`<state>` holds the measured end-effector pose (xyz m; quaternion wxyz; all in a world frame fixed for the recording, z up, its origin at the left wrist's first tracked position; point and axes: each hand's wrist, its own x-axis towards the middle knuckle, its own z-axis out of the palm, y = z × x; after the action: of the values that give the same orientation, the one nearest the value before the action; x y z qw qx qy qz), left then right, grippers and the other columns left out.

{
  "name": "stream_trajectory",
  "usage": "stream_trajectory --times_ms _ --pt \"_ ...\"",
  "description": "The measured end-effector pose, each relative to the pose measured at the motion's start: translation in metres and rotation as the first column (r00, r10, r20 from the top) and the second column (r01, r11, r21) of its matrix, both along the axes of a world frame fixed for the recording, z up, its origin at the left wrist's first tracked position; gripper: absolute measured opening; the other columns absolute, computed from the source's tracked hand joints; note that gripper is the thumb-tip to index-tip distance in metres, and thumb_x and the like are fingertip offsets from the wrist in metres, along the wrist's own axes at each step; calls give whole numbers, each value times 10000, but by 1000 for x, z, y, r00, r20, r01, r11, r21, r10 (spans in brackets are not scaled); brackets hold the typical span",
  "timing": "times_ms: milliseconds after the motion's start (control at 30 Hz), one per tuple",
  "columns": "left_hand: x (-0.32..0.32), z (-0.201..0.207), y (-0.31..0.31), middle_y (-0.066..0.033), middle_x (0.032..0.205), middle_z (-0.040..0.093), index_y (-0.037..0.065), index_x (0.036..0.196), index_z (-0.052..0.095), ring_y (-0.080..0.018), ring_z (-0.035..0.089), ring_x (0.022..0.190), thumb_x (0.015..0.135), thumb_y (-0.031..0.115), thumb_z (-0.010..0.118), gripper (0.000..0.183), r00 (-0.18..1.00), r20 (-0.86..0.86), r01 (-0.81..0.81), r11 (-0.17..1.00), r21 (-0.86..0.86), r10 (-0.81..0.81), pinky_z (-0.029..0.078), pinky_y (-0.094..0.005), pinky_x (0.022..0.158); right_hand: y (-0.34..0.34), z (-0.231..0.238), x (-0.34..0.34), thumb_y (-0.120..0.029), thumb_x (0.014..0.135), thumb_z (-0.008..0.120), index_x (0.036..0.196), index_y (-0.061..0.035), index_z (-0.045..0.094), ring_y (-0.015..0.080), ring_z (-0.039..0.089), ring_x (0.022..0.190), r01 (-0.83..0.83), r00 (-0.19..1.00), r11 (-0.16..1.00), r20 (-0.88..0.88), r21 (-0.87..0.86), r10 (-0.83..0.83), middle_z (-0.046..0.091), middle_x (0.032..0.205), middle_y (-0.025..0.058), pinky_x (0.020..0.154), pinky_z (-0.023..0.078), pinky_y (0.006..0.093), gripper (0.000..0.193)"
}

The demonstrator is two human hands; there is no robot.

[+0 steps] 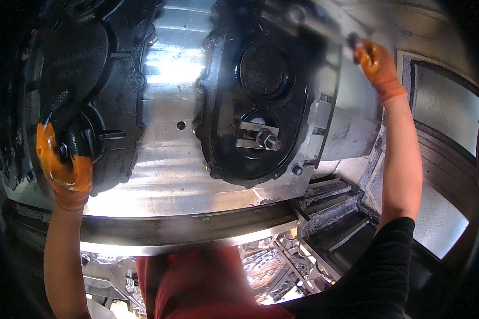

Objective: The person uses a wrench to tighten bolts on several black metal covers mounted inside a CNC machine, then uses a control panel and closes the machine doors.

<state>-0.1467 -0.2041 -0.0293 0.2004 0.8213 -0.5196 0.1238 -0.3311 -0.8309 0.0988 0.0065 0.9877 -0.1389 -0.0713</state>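
Note:
My left hand (pixel 64 162), in an orange glove with blackened fingers, is closed around a raised part at the round opening of the left black cast housing (pixel 85 58). What its fingertips touch inside is hidden. At the upper right, my right hand (pixel 375 61), also gloved in orange, is closed on the end of a long grey bar-like tool (pixel 322 26). Blur keeps the tool's exact kind from showing; it slants over the top of the right black cast housing (pixel 261 69). On that housing, a threaded stud with a nut (pixel 267 140) sits through a slotted metal clamp (pixel 248 135).
Both housings rest on a shiny metal fixture plate (pixel 167 175) with a small hole and a bolt (pixel 296 169). Along its front runs a metal ledge (pixel 197 232). Black stepped brackets (pixel 335 212) and windowed panels (pixel 447 106) stand at the right. Metal chips lie below.

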Motion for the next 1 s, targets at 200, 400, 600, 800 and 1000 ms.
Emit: stream_trajectory --times_ms 200,400,600,800,1000 --pt "-1 0 0 -222 1392 458 34 1401 401 -403 470 1271 929 204 624 549 978 -207 -58 990 -126 31 388 -490 1086 -13 -4 25 -379 937 557 1023 -114 688 396 643 852 -81 996 990 -54 -113 75 688 877 170 737 517 444 308" --pt "-1 13 -12 -167 1324 518 55 1396 391 -301 523 1237 872 171 700 619 908 -416 -64 997 -32 45 382 -378 1116 -16 -25 20 -381 929 570 1011 -107 684 386 648 865 -74 996 989 48 -129 81 688 885 164 729 516 441 308" --pt "-2 13 -15 -130 1299 574 99 1332 530 -324 550 1203 903 229 664 468 969 -235 -97 992 -82 76 417 -462 1058 135 -7 -31 -252 946 556 999 -55 618 400 621 793 114 993 987 -40 110 -110 642 849 183 691 494 444 213" --pt "3 20 -23 -151 1297 566 90 1356 498 -334 547 1202 936 245 628 466 961 -251 -127 991 -33 115 415 -466 1062 237 -24 -62 -178 998 555 1371 -17 448 136 589 958 577 662 139 -361 805 -657 608 1075 71 812 494 263 420" --pt "1 30 -27 -140 1287 556 22 1336 454 -272 567 1176 907 197 659 507 948 -310 -81 996 -34 66 409 -369 1097 184 -9 -84 -206 991 556 1338 -12 487 158 619 860 338 780 555 104 760 -618 631 998 75 775 517 302 404"
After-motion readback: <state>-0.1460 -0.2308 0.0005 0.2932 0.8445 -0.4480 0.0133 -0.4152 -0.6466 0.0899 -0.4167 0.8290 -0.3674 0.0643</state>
